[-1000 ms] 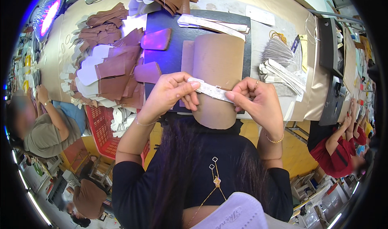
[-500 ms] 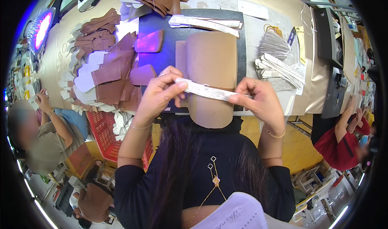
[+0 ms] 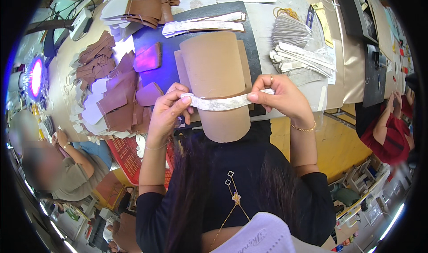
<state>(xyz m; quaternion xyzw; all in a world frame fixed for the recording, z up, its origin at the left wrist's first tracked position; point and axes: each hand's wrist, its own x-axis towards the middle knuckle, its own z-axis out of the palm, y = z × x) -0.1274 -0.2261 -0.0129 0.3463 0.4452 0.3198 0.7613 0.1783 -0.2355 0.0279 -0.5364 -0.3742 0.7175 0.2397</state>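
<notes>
A narrow white strip (image 3: 218, 104) with a brown edge is stretched across a tan curved form (image 3: 211, 65), near that form's close end. My left hand (image 3: 169, 108) is closed, pinching the strip's left end between thumb and fingers. Toward the other end, the thumb and fingers of my right hand (image 3: 281, 94) pinch it too, and a short tip sticks out past them. The strip bows slightly downward in the middle. Under the form lies a dark flat board (image 3: 167, 41). Whether the strip touches the form all along, I cannot tell.
Brown and white cut pieces (image 3: 113, 97) are heaped on the left, beside a glowing lamp (image 3: 35, 76). More strips (image 3: 203, 24) lie beyond the form, and bundled ones (image 3: 301, 59) at right. A red crate (image 3: 127, 157) stands below the table's left side. Co-workers sit at both sides.
The view has shifted, so the table things appear further left and higher. The strip has gone from slanting down rightward to nearly level with a sag. Both hands keep their pinch on it.
</notes>
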